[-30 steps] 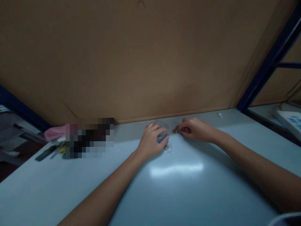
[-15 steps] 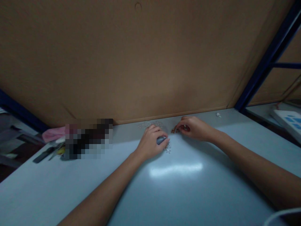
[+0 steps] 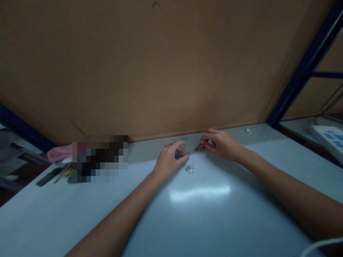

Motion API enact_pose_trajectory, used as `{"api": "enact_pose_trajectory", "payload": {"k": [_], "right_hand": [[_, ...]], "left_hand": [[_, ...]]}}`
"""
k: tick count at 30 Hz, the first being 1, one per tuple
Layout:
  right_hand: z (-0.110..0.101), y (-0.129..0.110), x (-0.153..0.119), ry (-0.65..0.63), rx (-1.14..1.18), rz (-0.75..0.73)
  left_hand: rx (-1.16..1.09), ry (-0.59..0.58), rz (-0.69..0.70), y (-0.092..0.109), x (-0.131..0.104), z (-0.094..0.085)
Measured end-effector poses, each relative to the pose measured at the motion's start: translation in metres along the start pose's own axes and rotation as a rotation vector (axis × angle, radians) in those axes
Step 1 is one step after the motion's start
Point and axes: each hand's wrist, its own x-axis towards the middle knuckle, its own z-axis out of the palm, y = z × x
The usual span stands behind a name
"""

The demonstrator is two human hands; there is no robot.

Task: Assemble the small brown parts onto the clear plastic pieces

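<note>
The grip of the right hand is forming a narrow ring of thumb and fingers, its tips reaching the right edge of a cluster of small brown pieces; from where I am standing, I cannot tell whether a piece is being pinched. The brown pieces are lying on the tabletop between the two hands. The left hand is curving, fingers and thumb standing apart; a dark grey patch is showing in this wider grip, and I cannot tell whether it is something held or shaded surface. Just below the left thumb, a small group of clear pieces is resting, a few brownish ones mixing in at its left. Behind the left hand, more clear pieces are spreading near the foot of a brown panel. Farther right, some white bits are lying near the same panel. At the far left, a pink cloth is lying beside a blurred-out patch, with a dark flat object resting in front. Blue frame bars are flanking the panel.
</note>
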Motion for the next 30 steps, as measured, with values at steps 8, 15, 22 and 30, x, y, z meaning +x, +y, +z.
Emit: {"api": "enact_pose_trajectory", "payload": {"k": [8, 15, 22, 30], "right_hand": [[-0.001, -0.008, 0.0, 0.159, -0.087, 0.052], [-0.002, -0.011, 0.0, 0.183, -0.094, 0.066], [0.006, -0.021, -0.002, 0.053, 0.013, -0.123], [0.011, -0.027, -0.003, -0.014, 0.056, -0.167]], "left_hand": [[-0.019, 0.256, 0.109, 0.003, 0.002, -0.005], [-0.062, 0.265, 0.141, 0.004, 0.002, -0.002], [-0.074, 0.163, 0.157, 0.011, -0.001, -0.003], [-0.099, 0.144, 0.162, 0.015, -0.002, -0.002]]}}
